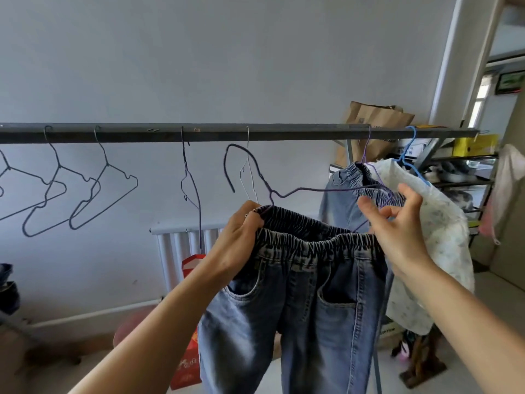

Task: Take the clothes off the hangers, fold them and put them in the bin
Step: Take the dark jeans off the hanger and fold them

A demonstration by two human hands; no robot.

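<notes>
Steel rail (255, 133) spans the far side left to right, with bare hangers (93, 194) on its left stretch and a second pair of jeans (341, 200) and a white floral garment (443, 237) hung at its right end, so I judge the task part done. Near centre, below the rail, the denim jeans (312, 308) hang with their waistband over a purple wire hanger (312, 189), its hook off the rail and tipped left. Of the hands, the left hand (241, 234) grips the waistband's left end, carrying the weight, and the right hand (397, 223) pinches the hanger's right shoulder, probably to slip the wire out; no bin in view.
</notes>
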